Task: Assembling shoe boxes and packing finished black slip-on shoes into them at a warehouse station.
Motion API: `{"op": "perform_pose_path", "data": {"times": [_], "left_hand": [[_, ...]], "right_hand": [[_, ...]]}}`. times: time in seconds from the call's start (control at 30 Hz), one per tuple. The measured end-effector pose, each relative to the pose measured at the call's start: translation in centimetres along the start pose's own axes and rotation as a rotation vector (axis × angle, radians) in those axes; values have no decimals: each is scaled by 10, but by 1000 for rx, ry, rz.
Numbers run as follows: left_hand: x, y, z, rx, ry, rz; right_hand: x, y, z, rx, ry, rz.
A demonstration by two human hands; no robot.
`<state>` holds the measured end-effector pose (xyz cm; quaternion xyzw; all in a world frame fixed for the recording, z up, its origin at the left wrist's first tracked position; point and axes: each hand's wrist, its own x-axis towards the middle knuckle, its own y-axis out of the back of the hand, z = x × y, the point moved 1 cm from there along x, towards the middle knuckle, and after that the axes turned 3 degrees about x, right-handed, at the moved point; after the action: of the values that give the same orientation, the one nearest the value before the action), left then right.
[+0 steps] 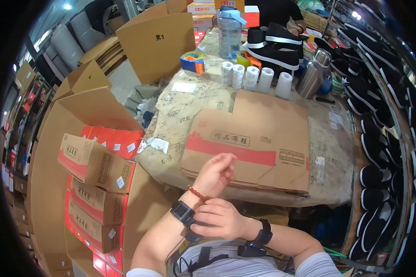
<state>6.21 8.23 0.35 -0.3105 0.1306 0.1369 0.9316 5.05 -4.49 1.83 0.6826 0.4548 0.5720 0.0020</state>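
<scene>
My left hand (216,174) is above the near edge of a stack of flattened cardboard boxes (254,124), its fingers curled in with nothing visible in them. A reddish-brown bead bracelet (197,193) and a black wrist device (182,213) on a strap sit on that arm. Crossing over from the right, my right hand (220,219) has its fingers closed at the edge of this device and its strap; the fingertips are partly hidden. Another black strap with a device (262,234) circles my right wrist. The flattened boxes are brown with a red band and lie on the covered table.
An open carton (51,175) at left holds red and brown shoe boxes (97,198). Along the table's far side stand label rolls (251,78), tape (192,61), a water bottle (229,34), a steel flask (315,74) and black shoes (277,48). Shoe racks (379,138) line the right; a person stands opposite.
</scene>
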Motion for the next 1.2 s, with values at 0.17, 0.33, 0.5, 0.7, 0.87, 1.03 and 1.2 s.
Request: {"op": "perform_pose_path", "data": {"times": [0.17, 0.33, 0.5, 0.7, 0.87, 1.03, 1.2], "left_hand": [[15, 17, 13, -73, -169, 264], [15, 67, 32, 674, -626, 452], [7, 92, 31, 1327, -671, 779], [10, 147, -29, 990, -508, 494], [-29, 82, 18, 696, -564, 356], [-41, 25, 47, 1306, -1213, 561], [-15, -23, 71, 808, -1692, 238]], "right_hand": [[7, 43, 0, -157, -109, -22], [-79, 109, 24, -232, -744, 179], [-165, 160, 33, -523, -995, 391], [-162, 124, 34, -621, -1304, 137], [-159, 169, 23, -380, -1312, 324], [-114, 171, 8, -649, -1304, 35], [-98, 206, -2, -132, -1313, 293]]}}
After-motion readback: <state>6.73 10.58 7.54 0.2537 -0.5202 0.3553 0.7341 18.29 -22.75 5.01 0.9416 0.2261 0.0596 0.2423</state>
